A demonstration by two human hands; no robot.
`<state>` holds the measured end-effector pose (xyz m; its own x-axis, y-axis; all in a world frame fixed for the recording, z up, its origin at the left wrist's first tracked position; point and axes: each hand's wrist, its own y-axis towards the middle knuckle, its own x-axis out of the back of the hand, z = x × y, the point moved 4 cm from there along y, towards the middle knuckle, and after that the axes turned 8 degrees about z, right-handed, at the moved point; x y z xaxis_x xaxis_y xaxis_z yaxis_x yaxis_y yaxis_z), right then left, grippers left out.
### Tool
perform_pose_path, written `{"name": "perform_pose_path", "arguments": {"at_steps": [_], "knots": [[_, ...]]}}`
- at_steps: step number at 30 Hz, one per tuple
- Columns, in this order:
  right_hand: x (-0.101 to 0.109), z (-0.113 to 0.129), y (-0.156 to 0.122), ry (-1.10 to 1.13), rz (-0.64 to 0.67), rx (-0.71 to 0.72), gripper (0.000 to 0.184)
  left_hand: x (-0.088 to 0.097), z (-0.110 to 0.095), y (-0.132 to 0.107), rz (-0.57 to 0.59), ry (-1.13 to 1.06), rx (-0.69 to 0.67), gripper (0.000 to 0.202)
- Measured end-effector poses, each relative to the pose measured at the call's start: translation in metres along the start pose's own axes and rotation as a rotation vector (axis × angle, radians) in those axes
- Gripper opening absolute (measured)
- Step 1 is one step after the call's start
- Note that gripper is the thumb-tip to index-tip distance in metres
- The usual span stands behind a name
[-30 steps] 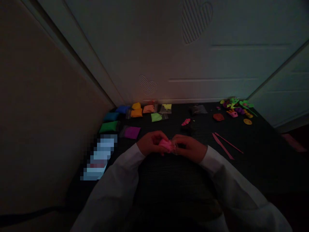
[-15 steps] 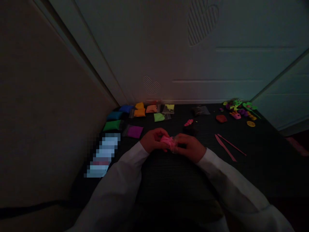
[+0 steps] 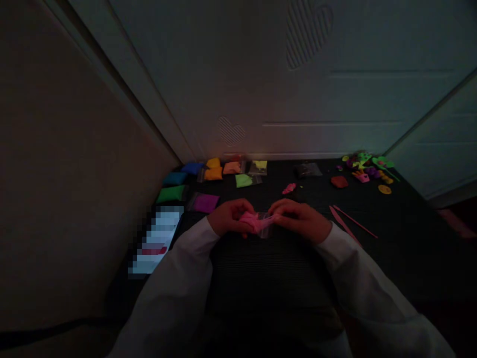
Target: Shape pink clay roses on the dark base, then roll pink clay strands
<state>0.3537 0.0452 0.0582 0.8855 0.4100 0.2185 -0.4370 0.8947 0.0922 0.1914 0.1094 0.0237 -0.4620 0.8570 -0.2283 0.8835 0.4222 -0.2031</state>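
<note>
My left hand (image 3: 230,217) is closed around a small clear plastic bag (image 3: 266,230) with soft pink clay (image 3: 250,222) in it. The bag's open-looking end points right, toward my right hand (image 3: 301,219). Between the thumb and fingers of that hand a strand of pink clay is pinched, stretched out from the lump. Both hands are just above the dark table, and dim light hides the exact finger contact. Behind them lies a bumpy pink clay piece (image 3: 289,189).
Bags of coloured clay, among them a purple bag (image 3: 206,203) and a green bag (image 3: 172,193), line the back left. A phone (image 3: 158,238) lies left. Pink modelling tools (image 3: 343,223), a red-brown lump (image 3: 339,182) and small clay figures (image 3: 367,166) are at right.
My right hand has moved right, away from my left, drawing a strand of pink clay out. The hands are farther apart, and the view has shifted slightly.
</note>
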Motion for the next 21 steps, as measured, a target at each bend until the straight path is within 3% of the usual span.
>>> {"name": "perform_pose_path", "arguments": {"at_steps": [4, 7, 10, 15, 21], "knots": [[0.022, -0.001, -0.009, 0.461, -0.197, -0.032, 0.01, 0.016, -0.002, -0.002, -0.088, 0.006, -0.052, 0.04], [0.028, 0.002, -0.011, 0.576, -0.286, 0.023, 0.007, 0.021, -0.001, -0.001, -0.122, -0.016, -0.097, 0.04], [0.018, 0.002, -0.006, 0.457, -0.28, 0.028, 0.016, 0.02, 0.001, 0.0, -0.119, -0.012, -0.097, 0.04], [-0.008, -0.006, 0.003, 0.014, -0.123, -0.087, 0.021, 0.017, 0.001, 0.001, -0.121, -0.025, -0.072, 0.039], [-0.015, -0.011, 0.002, -0.263, -0.133, -0.148, 0.033, 0.012, 0.004, 0.003, -0.111, -0.004, -0.03, 0.039]]}}
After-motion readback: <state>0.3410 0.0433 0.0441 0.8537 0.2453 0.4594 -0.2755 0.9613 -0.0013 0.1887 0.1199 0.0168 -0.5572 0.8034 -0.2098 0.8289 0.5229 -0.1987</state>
